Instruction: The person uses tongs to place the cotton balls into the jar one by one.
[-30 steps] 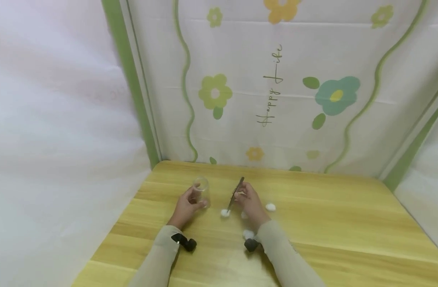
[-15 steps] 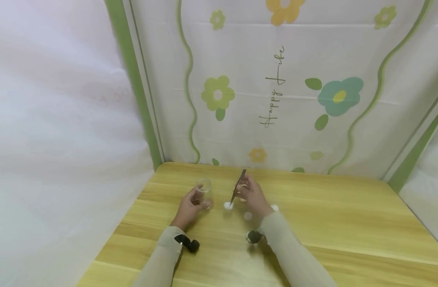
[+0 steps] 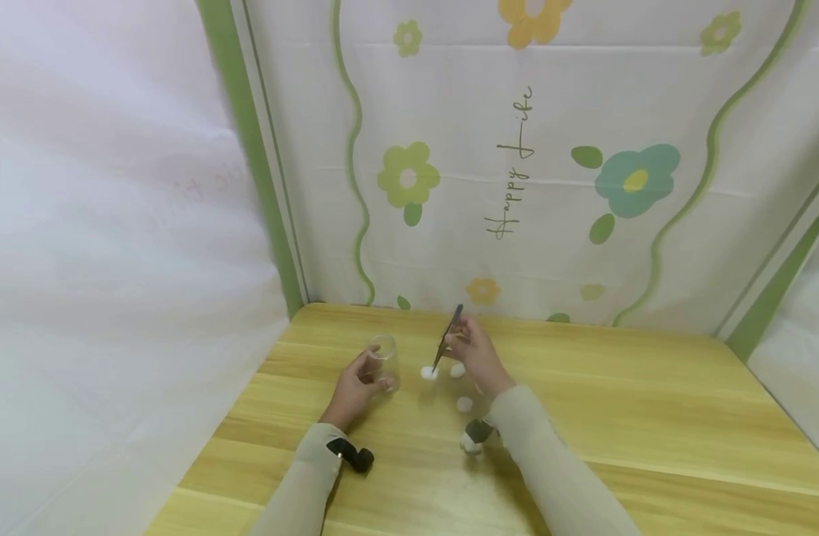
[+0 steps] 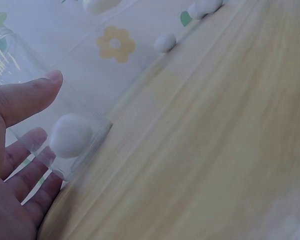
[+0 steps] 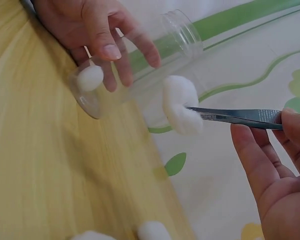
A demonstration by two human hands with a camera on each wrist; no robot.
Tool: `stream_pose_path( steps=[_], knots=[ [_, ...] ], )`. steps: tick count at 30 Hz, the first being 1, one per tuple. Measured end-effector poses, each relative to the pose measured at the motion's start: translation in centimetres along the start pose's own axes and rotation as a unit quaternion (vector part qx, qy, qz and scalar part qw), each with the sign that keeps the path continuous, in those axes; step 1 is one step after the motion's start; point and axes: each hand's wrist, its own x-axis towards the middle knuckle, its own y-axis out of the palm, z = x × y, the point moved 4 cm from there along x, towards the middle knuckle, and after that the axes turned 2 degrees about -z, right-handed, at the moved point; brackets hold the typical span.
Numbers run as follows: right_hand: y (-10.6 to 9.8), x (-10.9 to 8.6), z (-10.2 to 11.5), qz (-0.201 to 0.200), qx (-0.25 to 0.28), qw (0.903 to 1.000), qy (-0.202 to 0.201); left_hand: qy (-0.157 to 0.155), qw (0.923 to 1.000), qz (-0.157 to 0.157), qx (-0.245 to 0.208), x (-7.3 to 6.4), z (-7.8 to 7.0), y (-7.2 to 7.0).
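My left hand (image 3: 348,393) holds a clear jar (image 3: 384,363) that stands upright on the table, its mouth uncovered. Inside the jar a white cotton ball (image 4: 71,136) lies near the bottom. With thumb and fingers my right hand (image 3: 478,356) pinches a pair of dark metal tweezers (image 5: 240,116). Their tips grip another cotton ball (image 5: 181,105), squeezed in at its middle. This ball hangs above the table to the right of the jar, apart from it and below rim height.
Loose cotton balls lie on the wooden table (image 3: 651,417) near the right hand: one (image 3: 458,370) behind, one (image 3: 464,404) in the middle, and more white cotton (image 3: 471,444) partly hidden by the right wrist camera (image 3: 479,430). A flowered curtain (image 3: 550,97) hangs behind the table.
My right hand has risen and moved away from me, and the tweezers have lifted the cotton ball off the table. The left hand and jar have stayed in place.
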Motion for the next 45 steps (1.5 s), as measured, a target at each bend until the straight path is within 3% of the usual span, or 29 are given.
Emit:
stream_pose_path(
  steps=[5,11,13,23,38,45],
  knots=[
    [-0.1,0.6,0.7,0.005,-0.015,0.9999,-0.003,-0.007,1.0,0.003,0.005,0.0,-0.5,0.0],
    [-0.6,1.5,2.0,0.021,-0.034,0.9988,-0.027,0.001,0.9997,0.023,0.003,-0.8,-3.5,0.2],
    [-0.8,1.7,2.3,0.022,-0.032,0.9986,-0.036,0.0,0.9996,0.027,0.004,-0.9,-3.9,0.3],
    [-0.7,2.3,3.8,0.017,-0.03,0.998,-0.052,-0.008,0.9999,0.005,-0.005,0.1,-0.5,0.4],
    [-0.6,3.6,5.5,0.011,-0.018,0.9981,-0.057,0.002,1.0,0.005,0.004,0.2,0.2,0.0],
    [-0.4,4.4,6.4,0.016,-0.019,0.9977,-0.063,-0.001,1.0,0.004,0.009,0.0,-0.2,-0.1]
  ],
)
